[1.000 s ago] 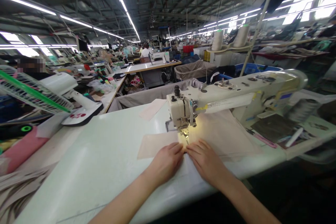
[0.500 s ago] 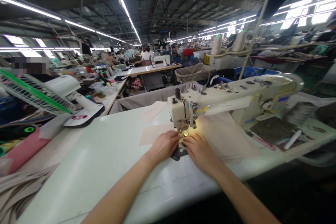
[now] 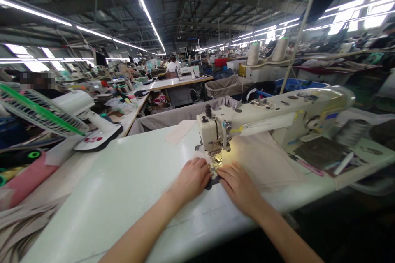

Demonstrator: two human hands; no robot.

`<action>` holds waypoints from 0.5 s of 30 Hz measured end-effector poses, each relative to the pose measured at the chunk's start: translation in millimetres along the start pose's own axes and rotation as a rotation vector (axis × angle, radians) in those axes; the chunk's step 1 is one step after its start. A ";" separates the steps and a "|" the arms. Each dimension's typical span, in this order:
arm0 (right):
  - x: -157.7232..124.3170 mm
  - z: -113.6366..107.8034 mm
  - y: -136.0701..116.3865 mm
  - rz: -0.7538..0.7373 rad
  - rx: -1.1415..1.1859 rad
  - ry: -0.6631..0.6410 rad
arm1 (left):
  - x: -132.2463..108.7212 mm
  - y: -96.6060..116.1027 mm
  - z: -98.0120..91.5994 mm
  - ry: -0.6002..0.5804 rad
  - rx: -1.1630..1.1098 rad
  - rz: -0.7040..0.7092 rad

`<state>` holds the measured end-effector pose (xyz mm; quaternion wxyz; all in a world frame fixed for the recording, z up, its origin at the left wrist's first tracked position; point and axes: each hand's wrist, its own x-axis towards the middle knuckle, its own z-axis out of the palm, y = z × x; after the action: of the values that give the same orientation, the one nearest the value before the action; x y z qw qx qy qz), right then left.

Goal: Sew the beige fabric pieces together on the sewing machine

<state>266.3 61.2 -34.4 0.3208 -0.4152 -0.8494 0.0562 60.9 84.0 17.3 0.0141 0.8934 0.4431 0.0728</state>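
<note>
Shiny and pale, the counter [image 3: 123, 189] fills the near part of a big space with a dark roof [image 3: 197, 16]. A fan [image 3: 74, 102] is on the left. By the left end of the sewing machine [image 3: 212, 131], the left hand [image 3: 195, 177] and right hand [image 3: 238, 185] sit close together. Some big light cloth [image 3: 267, 160] lies just beside the right hand. I cannot tell if either grip holds anything

Sewing machine [image 3: 271, 109]: cream-white, upright, arm extending between 2 and 3 o'clock from its head; yellow light glows beneath the head. Beige cloth [image 3: 262, 156]: broad, flat, at 4 o'clock from the head. Smaller pale piece [image 3: 200, 155]: partly hidden, at 7 o'clock.
</note>
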 end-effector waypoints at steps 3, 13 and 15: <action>-4.6 -4.4 -4.1 -0.012 0.048 0.005 | -10.3 16.4 -0.8 -0.013 -0.071 0.097; -10.9 -15.0 -8.9 -0.024 -0.002 -0.039 | -17.9 25.7 3.6 -0.001 -0.067 0.113; -9.9 -15.0 -8.3 -0.019 -0.010 -0.047 | -17.4 24.5 3.9 -0.001 -0.060 0.115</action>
<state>274.1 46.0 -24.5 0.2991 -0.4071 -0.8610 0.0585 70.5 55.4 13.6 0.0372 0.9165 0.3888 0.0862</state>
